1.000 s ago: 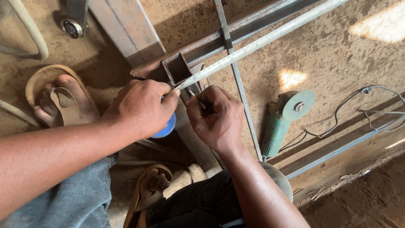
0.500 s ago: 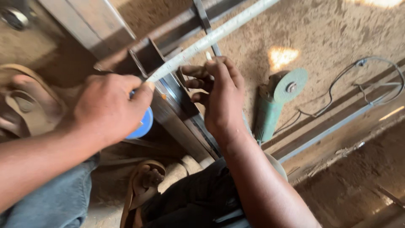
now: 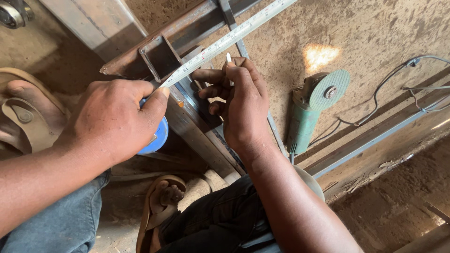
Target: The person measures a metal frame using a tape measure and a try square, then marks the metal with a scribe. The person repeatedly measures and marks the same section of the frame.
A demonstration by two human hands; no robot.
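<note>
Hiding blue tape measure [image 3: 157, 138] — left hand [image 3: 115, 119] clenched, right hand [image 3: 241, 103] pinching chalk [image 3: 228, 58].

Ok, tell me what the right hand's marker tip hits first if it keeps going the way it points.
The right hand holds a white marker pointing up-frame; its tip sits just below the tape blade, so the blade comes first, though any gap in depth is unclear.

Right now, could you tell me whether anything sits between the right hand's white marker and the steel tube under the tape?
Only the tape blade lies nearby, stretched across the square steel tube. The right hand holds the white marker just beside it; nothing else visibly blocks it. The left hand grips the blue tape case off to the side.
</note>
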